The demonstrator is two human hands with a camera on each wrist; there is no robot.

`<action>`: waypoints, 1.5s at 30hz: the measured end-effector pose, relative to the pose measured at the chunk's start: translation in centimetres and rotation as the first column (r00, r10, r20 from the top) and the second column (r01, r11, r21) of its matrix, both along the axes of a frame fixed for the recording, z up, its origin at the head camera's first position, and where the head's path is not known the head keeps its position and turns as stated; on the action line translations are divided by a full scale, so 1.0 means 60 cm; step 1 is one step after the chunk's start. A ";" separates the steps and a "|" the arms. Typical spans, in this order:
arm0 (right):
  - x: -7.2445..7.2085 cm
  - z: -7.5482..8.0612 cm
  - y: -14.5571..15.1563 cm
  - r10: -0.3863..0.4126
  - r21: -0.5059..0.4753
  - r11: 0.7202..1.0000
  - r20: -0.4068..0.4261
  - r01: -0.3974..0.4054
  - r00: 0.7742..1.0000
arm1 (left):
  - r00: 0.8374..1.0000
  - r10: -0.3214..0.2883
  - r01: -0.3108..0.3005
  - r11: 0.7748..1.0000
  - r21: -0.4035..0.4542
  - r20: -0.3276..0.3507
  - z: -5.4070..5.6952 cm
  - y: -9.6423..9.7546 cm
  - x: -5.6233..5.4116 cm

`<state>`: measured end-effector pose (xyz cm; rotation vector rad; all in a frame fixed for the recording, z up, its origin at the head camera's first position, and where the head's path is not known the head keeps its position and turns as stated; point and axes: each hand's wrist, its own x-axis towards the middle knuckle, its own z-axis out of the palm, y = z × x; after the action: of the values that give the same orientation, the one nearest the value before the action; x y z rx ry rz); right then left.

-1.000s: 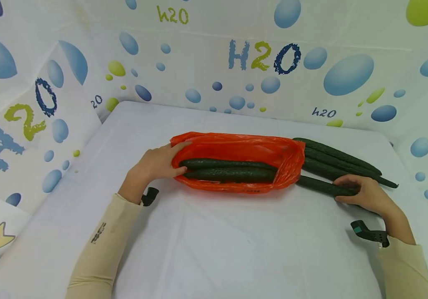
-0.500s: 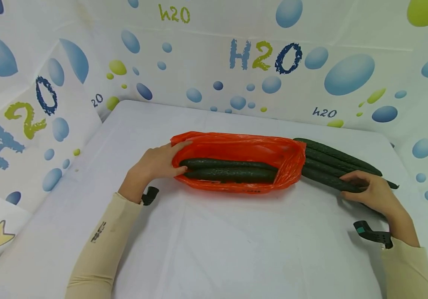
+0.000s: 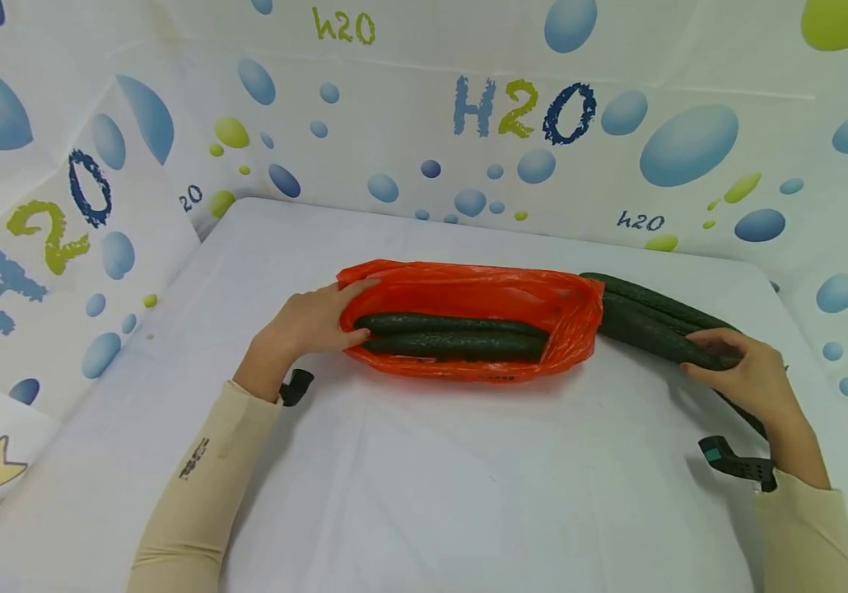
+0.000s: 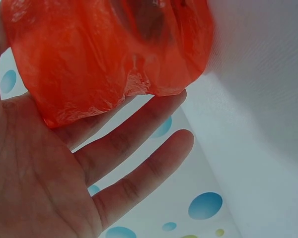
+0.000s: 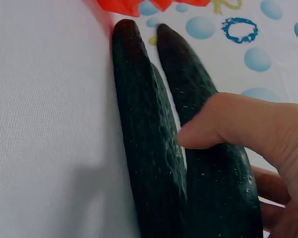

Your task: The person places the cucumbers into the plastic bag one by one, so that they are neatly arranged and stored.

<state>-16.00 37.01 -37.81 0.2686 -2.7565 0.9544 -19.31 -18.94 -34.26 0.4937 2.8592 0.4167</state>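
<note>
A red plastic bag lies on its side with two dark green cucumbers showing inside. At its left end, my left hand touches the edge with thumb and index finger spread. In the left wrist view the other fingers are extended beside the hanging red plastic. Right of the bag, my right hand grips a long cucumber from above, its thumb pressing on the skin. Other cucumbers lie behind it; in the right wrist view they sit beside the held one.
A white cloth covers the table. Behind it hangs a white backdrop printed with drops and lettering. Small dark devices are strapped at both wrists.
My right hand has raised the gripped cucumber and moved it slightly right and back, so it now overlaps the others. My left hand and the bag have stayed in place.
</note>
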 end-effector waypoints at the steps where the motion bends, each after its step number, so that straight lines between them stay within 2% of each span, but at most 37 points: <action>1: 0.000 0.000 -0.002 -0.017 -0.007 1.000 -0.013 0.017 1.000 | 1.000 -0.001 0.001 1.000 -0.004 0.002 -0.001 0.000 -0.001; 7: 0.002 0.006 -0.020 -0.107 -0.097 0.991 -0.098 0.097 0.989 | 1.000 -0.001 0.001 1.000 -0.013 0.006 -0.005 0.000 -0.005; 11: 0.003 0.014 -0.032 -0.138 -0.146 0.982 -0.115 0.121 0.984 | 1.000 0.002 -0.002 1.000 -0.012 0.000 -0.004 -0.001 -0.004; 18: 0.003 0.033 -0.063 -0.210 -0.287 0.943 -0.130 0.165 0.969 | 1.000 0.002 -0.002 1.000 -0.006 -0.003 -0.002 -0.001 -0.003; 21: 0.004 0.044 -0.080 -0.222 -0.315 0.935 -0.155 0.165 0.963 | 1.000 0.000 0.000 1.000 -0.006 -0.002 -0.001 -0.002 -0.002; 33: 0.012 0.082 -0.143 -0.124 -0.345 0.937 -0.211 0.045 0.969 | 1.000 -0.004 0.004 1.000 -0.006 -0.006 0.000 0.002 -0.002; 38: 0.016 0.091 -0.162 -0.083 -0.364 0.931 -0.249 -0.014 0.965 | 1.000 -0.006 0.006 1.000 -0.001 -0.004 0.003 0.003 -0.002; 42: 0.012 0.096 -0.179 -0.023 -0.372 0.924 -0.289 -0.090 0.957 | 1.000 0.003 -0.003 1.000 -0.006 0.001 0.005 0.000 -0.001; 45: 0.010 0.100 -0.188 0.006 -0.362 0.925 -0.296 -0.118 0.955 | 1.000 0.000 0.000 1.000 -0.005 0.003 0.005 0.001 -0.001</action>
<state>-15.38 25.73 -31.84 0.3962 -2.2559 1.3186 -19.36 -18.88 -33.99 0.4922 2.8563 0.4098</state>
